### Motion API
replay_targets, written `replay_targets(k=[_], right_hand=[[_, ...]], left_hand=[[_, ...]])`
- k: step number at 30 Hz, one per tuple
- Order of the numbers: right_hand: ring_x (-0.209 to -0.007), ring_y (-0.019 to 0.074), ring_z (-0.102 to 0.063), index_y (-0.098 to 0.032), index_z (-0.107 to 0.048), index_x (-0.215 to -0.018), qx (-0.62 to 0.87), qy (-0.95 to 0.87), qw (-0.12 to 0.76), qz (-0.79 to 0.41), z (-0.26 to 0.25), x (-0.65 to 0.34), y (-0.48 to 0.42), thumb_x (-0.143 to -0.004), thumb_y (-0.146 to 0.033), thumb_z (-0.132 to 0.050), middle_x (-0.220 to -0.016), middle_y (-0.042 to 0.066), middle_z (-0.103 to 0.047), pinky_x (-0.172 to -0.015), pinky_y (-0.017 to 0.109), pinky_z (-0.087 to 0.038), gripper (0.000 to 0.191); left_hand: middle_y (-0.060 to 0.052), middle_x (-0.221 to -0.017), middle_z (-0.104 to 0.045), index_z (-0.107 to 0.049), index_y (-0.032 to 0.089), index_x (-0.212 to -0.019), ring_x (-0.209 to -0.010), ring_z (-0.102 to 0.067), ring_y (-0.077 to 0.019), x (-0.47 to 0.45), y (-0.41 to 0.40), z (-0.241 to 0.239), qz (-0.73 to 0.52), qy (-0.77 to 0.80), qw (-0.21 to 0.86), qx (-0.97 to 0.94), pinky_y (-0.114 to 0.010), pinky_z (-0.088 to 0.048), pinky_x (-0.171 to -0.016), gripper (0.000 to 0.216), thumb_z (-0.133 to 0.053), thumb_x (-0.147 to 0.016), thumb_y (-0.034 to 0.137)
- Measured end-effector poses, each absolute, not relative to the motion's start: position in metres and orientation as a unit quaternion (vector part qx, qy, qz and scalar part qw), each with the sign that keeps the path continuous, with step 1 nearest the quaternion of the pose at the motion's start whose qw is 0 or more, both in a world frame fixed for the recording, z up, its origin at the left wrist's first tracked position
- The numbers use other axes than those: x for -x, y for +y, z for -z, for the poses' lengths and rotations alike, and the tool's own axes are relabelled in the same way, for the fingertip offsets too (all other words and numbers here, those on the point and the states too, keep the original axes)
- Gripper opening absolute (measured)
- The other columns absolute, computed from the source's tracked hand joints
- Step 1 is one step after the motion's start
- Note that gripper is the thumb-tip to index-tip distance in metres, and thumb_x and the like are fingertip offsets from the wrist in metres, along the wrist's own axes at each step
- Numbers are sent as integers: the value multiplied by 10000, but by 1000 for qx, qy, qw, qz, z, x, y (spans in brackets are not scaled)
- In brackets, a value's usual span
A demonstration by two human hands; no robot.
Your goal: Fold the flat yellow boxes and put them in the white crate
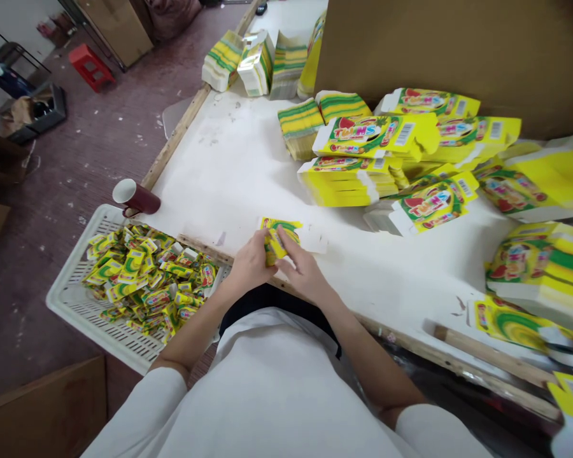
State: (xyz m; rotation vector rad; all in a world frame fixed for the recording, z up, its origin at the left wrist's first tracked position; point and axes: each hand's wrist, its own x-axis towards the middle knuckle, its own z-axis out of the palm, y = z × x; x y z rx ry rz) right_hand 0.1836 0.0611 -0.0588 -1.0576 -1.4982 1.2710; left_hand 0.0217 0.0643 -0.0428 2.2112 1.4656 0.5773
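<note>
Near the front edge of the white table (210,172), my two hands meet around a small yellow carton (277,245) with green print. My left hand (253,259) grips its left side with bent fingers. From the right, my right hand (304,270) closes on the same carton, fingers on its face and edge. Just beyond the fingers, a yellow and green printed flat carton (286,223) lies partly hidden on the tabletop. To the left of my left arm, a white plastic basket (60,292) holds a heap of small yellow cartons (148,270).
A maroon mug (146,198) lies tilted at the basket's back corner. Stacks of flat yellow cartons (348,184) cover the table's right side, before a large brown cardboard sheet (458,51). More carton stacks (258,63) line the far edge. A red stool (91,67) stands on the floor.
</note>
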Motion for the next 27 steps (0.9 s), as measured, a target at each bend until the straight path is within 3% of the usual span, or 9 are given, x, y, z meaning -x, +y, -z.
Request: replay_targets(k=[2, 5, 9, 12, 17, 21, 27], right_hand=[[-1441, 271, -430, -257, -499, -1462, 424, -650, 425, -465, 60, -178, 57, -907, -320, -583, -1544, 75, -479, -1196, 475, -362, 565], [-1392, 242, -499, -284, -507, -1460, 450, -641, 445, -435, 66, -175, 59, -934, -227, -500, -1507, 57, -528, -1183, 457, -390, 529], [-1316, 244, -577, -309, -557, -1418, 484, -600, 483, -415, 74, -184, 68, -950, -281, -531, -1450, 56, -588, -1143, 463, -442, 469], [-1335, 255, -561, -322, -659, -1306, 458, -647, 464, -395, 76, -193, 72, -962, -327, -542, -1478, 54, -559, -1140, 460, -447, 363], [-1248, 275, -617, -300, -757, -1114, 423, -699, 429, -386, 75, -213, 81, -968, -396, -553, -1403, 98, -593, -1071, 484, -506, 268], [-1144, 255, -665, -309, -751, -1128, 373, -729, 405, -407, 70, -224, 86, -965, -397, -567, -1387, 104, -567, -996, 471, -561, 261], [-1301, 287, -560, -314, -731, -1182, 401, -727, 443, -338, 74, -210, 81, -986, -373, -530, -1439, 109, -539, -1045, 497, -527, 287]], left_hand=[[-148, -1283, -521, -389, 193, -1318, -1061, -644, -254, -23, 65, 49, -219, 528, 216, -792, -371, -559, -827, 642, -632, -731, 109], [-180, -1312, -476, -342, 170, -1336, -1066, -633, -254, -24, 66, 51, -259, 550, 205, -767, -382, -550, -836, 714, -665, -703, 104], [-121, -1165, -584, -452, 185, -1250, -1079, -608, -283, -17, 67, 39, -232, 583, 184, -757, -433, -525, -907, 630, -755, -698, 192], [-84, -1095, -638, -525, 201, -1209, -1025, -633, -258, -10, 69, 30, -230, 580, 181, -761, -394, -531, -887, 551, -775, -718, 223], [-69, -1094, -683, -590, 208, -1214, -1023, -658, -247, -3, 77, 20, -212, 558, 201, -776, -367, -529, -891, 591, -827, -672, 221], [-71, -1129, -687, -608, 210, -1210, -1039, -662, -248, -1, 81, 15, -208, 538, 215, -788, -369, -526, -910, 589, -835, -666, 226], [-90, -1135, -660, -577, 199, -1233, -1067, -626, -260, -5, 80, 18, -243, 526, 185, -793, -401, -519, -938, 585, -797, -691, 181]])
